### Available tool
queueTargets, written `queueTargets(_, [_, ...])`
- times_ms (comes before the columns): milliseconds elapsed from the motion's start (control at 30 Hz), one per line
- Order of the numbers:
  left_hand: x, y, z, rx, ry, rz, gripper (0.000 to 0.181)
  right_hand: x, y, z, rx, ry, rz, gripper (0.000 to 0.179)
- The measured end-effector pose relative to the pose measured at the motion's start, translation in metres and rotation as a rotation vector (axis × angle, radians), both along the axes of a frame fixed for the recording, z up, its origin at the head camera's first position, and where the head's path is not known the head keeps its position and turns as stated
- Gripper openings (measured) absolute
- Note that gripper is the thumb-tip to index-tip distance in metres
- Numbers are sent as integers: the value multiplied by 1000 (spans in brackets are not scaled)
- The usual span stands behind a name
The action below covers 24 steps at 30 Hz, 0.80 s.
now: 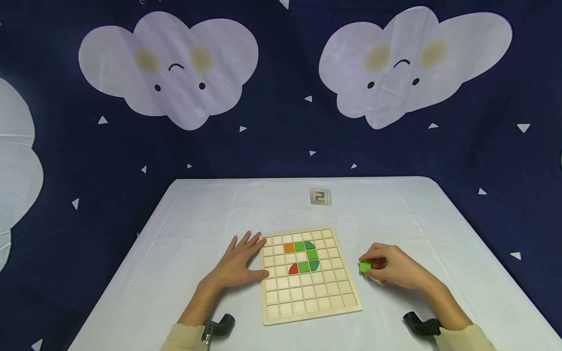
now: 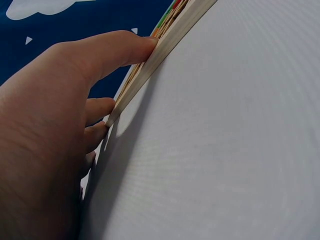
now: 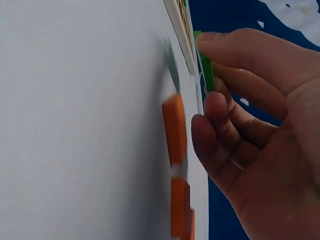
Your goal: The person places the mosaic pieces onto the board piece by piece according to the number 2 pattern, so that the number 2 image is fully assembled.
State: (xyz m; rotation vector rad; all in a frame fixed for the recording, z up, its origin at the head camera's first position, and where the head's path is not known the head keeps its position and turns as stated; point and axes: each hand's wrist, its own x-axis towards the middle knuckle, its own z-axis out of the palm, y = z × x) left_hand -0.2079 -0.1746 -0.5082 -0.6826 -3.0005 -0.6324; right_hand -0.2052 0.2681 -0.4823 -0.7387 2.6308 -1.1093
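Observation:
A square wooden grid board point(image 1: 285, 296) lies on the table with several coloured tiles set in its upper cells: orange, green, teal and red, some square and some with a rounded side. My left hand point(image 1: 239, 263) rests at the board's left edge, fingers spread and straight, thumb and fingertips touching the rim. To the right of the board, my right hand point(image 1: 397, 267) pinches a green square tile point(image 1: 365, 266) between thumb and fingers, held above the table in the right wrist view. Orange tiles point(image 3: 175, 130) lie below that hand, mostly hidden by it in the head view.
A small pattern card point(image 1: 320, 197) lies on the white table point(image 1: 219, 209) beyond the board. Each wrist bears a black camera mount point(image 1: 218, 326). A dark blue cloth point(image 1: 281, 146) with clouds and triangles hangs behind the table.

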Motion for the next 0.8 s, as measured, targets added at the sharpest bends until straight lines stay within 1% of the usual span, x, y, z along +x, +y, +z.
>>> queueTargets(267, [1, 1, 2, -2, -9, 2, 93, -4, -14, -4, -10, 20, 7, 25])
queueTargets(333, [1, 1, 2, -1, -10, 0, 93, -5, -18, -5, -4, 39, 12, 26])
queueTargets(467, [1, 1, 4, 3, -14, 0, 92, -9, -27, -5, 7, 109, 41, 27])
queueTargets(533, [1, 1, 4, 3, -15, 1, 92, -10, -32, -5, 3, 122, 59, 27])
queueTargets(800, [1, 0, 3, 3, -17, 0, 93, -12, -53, 0, 7, 98, 111, 25])
